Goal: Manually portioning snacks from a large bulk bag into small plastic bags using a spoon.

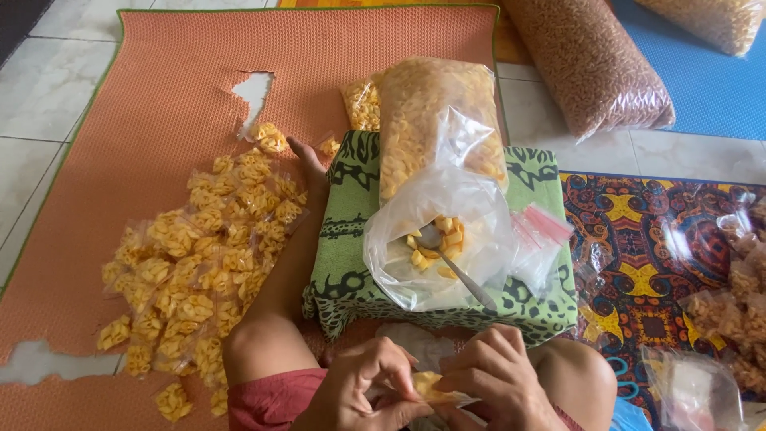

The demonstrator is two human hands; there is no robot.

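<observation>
Far left: a torn orange mat (pixel 159 80) on the tiled floor (pixel 48 96), carrying a loose heap of small filled packets (pixel 199 255) of yellow snacks, dumped within easy reach of the left side, probably as the finished pile. Next over: a bare leg stretched along the heap's edge. Bottom centre: left hand (pixel 359 391) and right hand (pixel 499 383) pressed close together, both pinching one small packet (pixel 431 387) of yellow pieces right over the lap, fingers curled on its top edge, looks like closing or sealing it. Just above: a green patterned cushion (pixel 351 239) used like a low bench, propping up a big clear bag (pixel 431 152) of the same snacks, mouth slumped open toward the hands, with a metal spoon (pixel 455 259) resting inside, handle pointing back for a quick grab. Thin stack of empty little bags with red strips (pixel 542 227) beside it. Right side: patterned cloth (pixel 654 239) with more filled packets (pixel 738 303); a large brown snack sack (pixel 590 56) lying further back.
</observation>
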